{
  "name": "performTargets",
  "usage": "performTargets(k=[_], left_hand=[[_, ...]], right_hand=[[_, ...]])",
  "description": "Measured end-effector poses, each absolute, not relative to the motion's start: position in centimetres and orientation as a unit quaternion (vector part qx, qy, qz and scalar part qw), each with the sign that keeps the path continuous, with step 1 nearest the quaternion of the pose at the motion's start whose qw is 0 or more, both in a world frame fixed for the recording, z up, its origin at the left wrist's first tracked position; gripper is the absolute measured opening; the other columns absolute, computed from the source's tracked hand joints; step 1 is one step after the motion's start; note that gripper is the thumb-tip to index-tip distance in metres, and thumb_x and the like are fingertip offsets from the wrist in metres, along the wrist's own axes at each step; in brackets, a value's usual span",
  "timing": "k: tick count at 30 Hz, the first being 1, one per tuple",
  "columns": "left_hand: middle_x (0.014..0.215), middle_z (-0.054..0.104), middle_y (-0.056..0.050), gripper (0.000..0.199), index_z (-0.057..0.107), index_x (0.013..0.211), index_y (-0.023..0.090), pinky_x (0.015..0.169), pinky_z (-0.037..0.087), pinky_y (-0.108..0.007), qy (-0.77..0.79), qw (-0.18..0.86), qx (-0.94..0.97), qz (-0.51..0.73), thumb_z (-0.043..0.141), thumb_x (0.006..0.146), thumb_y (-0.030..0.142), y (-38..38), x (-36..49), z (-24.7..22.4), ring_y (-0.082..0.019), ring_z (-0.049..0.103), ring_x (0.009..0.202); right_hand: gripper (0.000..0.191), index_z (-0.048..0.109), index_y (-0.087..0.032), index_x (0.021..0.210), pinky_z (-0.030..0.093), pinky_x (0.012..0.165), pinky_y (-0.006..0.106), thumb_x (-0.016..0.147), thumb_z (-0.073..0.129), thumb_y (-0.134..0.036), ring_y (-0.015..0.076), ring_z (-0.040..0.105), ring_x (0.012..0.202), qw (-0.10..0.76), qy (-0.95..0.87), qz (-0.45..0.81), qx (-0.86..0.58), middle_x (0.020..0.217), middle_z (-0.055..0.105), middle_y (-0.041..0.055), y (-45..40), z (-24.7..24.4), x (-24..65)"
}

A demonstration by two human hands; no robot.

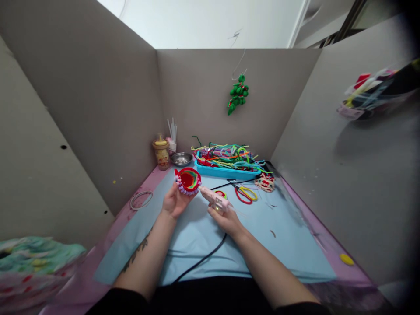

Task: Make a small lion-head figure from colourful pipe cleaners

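Note:
My left hand [176, 201] is closed round a small round cup-shaped piece [188, 179], red with green and yellow bands inside and a bumpy lilac edging. Its open side faces me. In my right hand [226, 218] is a pale pink hot glue gun [215, 199], gripped by its handle, with a small light lit on its body. The gun's nozzle points left and sits right at the edge of the red piece; whether it touches I cannot tell. A black cord [206, 258] runs below the gun toward me.
Behind, a blue tray [229, 172] overflows with colourful pipe cleaners. Red and yellow scissors [244, 194] lie right of the gun, near a beaded-looking piece [265, 182]. A metal bowl [181, 159] and a lidded cup [162, 155] stand back left. Grey partitions [203, 100] enclose the table.

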State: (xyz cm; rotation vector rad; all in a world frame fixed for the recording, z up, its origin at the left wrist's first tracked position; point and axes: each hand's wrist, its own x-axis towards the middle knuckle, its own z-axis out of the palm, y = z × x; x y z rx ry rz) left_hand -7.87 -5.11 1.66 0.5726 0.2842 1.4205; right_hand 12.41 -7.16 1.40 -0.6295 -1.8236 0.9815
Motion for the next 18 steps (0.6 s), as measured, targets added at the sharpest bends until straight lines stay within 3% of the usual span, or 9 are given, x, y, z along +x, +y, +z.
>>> performTargets(k=[6, 18], left_hand=[[0.123, 0.066, -0.010, 0.038, 0.060, 0.119, 0.020, 0.105, 0.037, -0.051, 0.133, 0.717, 0.261, 0.633, 0.061, 0.085, 0.036, -5.11, -7.95, 1.63, -0.028, 0.057, 0.119], [0.122, 0.067, -0.009, 0.037, 0.059, 0.122, 0.022, 0.105, 0.037, -0.052, 0.138, 0.721, 0.263, 0.626, 0.056, 0.089, 0.037, -5.08, -8.07, 1.53, -0.027, 0.059, 0.118]], right_hand=[[0.050, 0.051, -0.029, 0.138, 0.032, 0.117, 0.045, 0.090, 0.055, -0.041, 0.0254, 0.043, 0.137, 0.462, -0.745, 0.428, -0.218, 0.145, 0.051, 0.0029, -6.99, 1.27, 12.22], [0.049, 0.051, -0.029, 0.138, 0.029, 0.119, 0.045, 0.090, 0.055, -0.037, 0.0246, 0.042, 0.138, 0.456, -0.749, 0.416, -0.241, 0.144, 0.051, 0.0018, -7.09, 1.68, 12.26]])
